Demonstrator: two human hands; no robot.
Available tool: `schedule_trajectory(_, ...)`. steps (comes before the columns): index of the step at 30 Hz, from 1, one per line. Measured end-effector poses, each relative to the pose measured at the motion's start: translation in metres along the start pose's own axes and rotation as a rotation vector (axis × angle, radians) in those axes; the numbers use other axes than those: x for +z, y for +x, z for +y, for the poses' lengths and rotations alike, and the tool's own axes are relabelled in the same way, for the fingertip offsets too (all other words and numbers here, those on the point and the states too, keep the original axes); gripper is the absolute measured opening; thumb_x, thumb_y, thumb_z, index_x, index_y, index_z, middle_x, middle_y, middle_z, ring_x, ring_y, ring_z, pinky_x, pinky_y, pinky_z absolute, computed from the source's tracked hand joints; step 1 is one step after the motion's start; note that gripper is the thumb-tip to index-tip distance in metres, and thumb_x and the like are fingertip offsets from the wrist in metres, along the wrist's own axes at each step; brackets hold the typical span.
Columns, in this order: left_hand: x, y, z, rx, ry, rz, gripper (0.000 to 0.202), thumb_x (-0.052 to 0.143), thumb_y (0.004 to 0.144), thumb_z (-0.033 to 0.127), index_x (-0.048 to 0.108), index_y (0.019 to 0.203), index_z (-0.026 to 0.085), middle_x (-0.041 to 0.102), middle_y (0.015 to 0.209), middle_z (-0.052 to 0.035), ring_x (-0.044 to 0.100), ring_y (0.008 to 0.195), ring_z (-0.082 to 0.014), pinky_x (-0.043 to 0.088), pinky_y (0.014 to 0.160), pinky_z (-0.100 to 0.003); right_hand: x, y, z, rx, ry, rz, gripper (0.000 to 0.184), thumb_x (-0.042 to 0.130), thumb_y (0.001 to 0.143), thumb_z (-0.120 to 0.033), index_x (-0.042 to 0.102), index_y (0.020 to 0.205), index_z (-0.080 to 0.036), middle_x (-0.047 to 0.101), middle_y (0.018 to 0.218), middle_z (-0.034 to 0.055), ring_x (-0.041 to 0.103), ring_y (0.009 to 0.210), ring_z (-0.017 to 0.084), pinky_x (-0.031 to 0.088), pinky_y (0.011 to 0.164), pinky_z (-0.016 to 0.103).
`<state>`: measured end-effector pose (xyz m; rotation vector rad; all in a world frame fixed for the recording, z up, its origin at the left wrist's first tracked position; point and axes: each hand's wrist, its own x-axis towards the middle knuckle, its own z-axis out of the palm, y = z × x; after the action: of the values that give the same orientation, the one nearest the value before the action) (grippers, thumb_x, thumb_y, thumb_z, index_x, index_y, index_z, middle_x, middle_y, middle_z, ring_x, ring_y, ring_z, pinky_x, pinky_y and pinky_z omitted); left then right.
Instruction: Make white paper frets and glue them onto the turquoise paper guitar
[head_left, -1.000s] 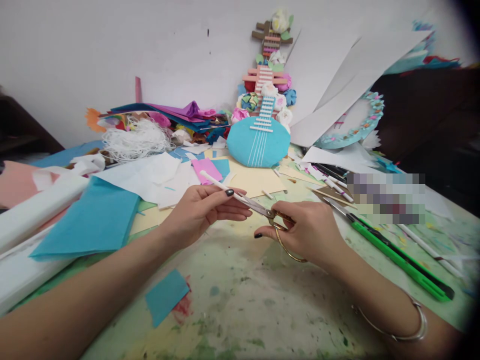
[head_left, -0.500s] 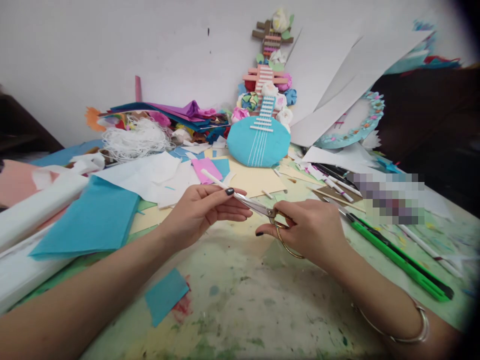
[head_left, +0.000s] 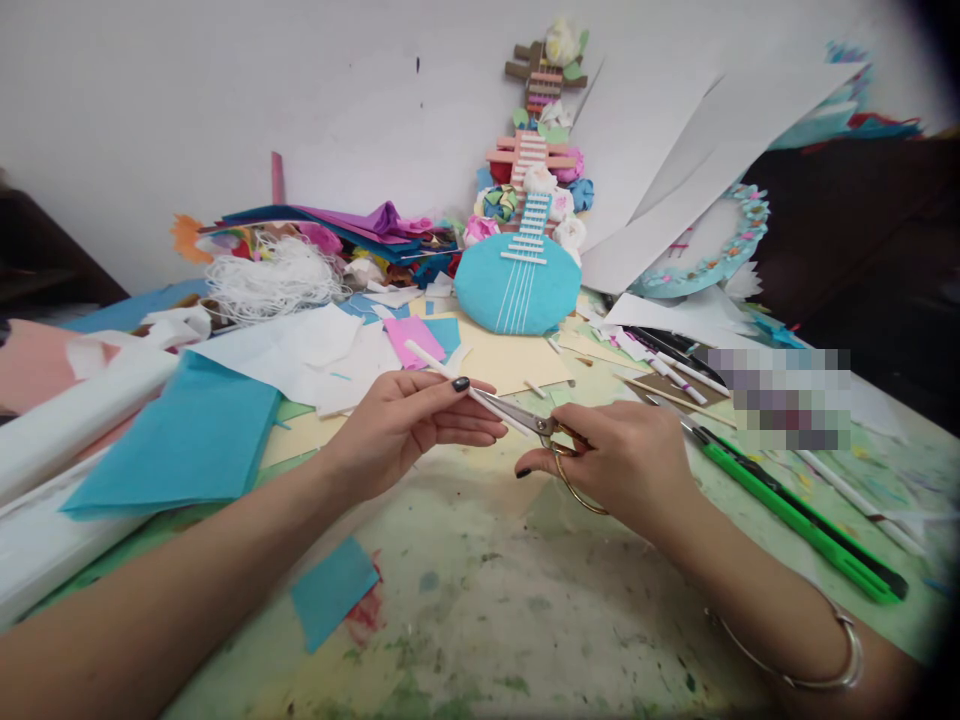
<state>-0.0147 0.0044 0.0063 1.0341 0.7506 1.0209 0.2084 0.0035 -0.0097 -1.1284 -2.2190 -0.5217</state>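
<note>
My left hand (head_left: 409, 430) pinches a thin white paper stick (head_left: 424, 354) between thumb and fingers, and the stick slants down to the right past the fingertips. My right hand (head_left: 634, 455) has its fingers in the gold handles of a pair of scissors (head_left: 541, 427). The scissor blades point left and lie along the stick, close to the left fingers. Whether the blades touch the stick I cannot tell. Beyond the hands, a blue lute-shaped paper craft (head_left: 517, 285) with white strings and white crossbars leans upright.
A green utility knife (head_left: 802, 515) lies at the right. Folded blue paper (head_left: 180, 435) and white rolls (head_left: 82, 430) are at the left, with a small blue paper piece (head_left: 335, 592) in front. White string (head_left: 274, 280) is heaped behind, near a flowered ring (head_left: 750, 240).
The white stick's lower end now shows clearly beside the blades. Both hands have shifted very slightly to the right; their grips look the same.
</note>
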Motion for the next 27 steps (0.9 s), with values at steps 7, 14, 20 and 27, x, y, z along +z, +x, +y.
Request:
schedule_trajectory(7,-0.002,0.001,-0.001,0.012,0.028,0.001,0.020,0.064,0.082,0.027,0.072,0.088,0.009,0.075,0.084,-0.0142,0.072,0.075,-0.0228,0.059,0.075,-0.034,0.002,0.001,0.001,0.143,0.111,-0.040,0.064,0.045,0.076,-0.076,0.066,0.063,-0.017,0.053,0.042,0.0001,0.045,0.040,0.010,0.021,0.046,0.024)
schedule_trajectory(14,0.000,0.002,-0.002,0.011,0.044,0.006,0.019,0.065,0.082,0.027,0.071,0.086,0.009,0.075,0.080,-0.0116,0.072,0.072,-0.0199,0.058,0.068,-0.026,-0.002,0.005,0.001,0.243,0.250,-0.122,0.063,0.049,0.071,-0.078,0.062,0.062,-0.016,0.051,0.044,-0.0013,0.040,0.040,0.009,0.023,0.046,0.023)
schedule_trajectory(20,-0.002,0.003,-0.005,0.038,0.106,0.016,0.024,0.069,0.078,0.032,0.070,0.080,0.009,0.074,0.076,-0.0119,0.071,0.068,-0.0200,0.058,0.065,-0.029,-0.005,0.008,0.000,0.284,0.359,-0.158,0.061,0.051,0.071,-0.076,0.053,0.056,-0.017,0.047,0.045,-0.0025,0.037,0.042,0.008,0.024,0.046,0.022)
schedule_trajectory(27,-0.002,0.003,-0.006,0.027,0.177,-0.034,0.023,0.064,0.082,0.032,0.071,0.083,0.010,0.074,0.071,-0.0106,0.070,0.066,-0.0186,0.056,0.066,-0.029,-0.001,0.009,0.001,0.310,0.400,-0.183,0.053,0.055,0.075,-0.068,0.053,0.059,-0.018,0.043,0.046,-0.0045,0.036,0.044,0.008,0.024,0.046,0.022)
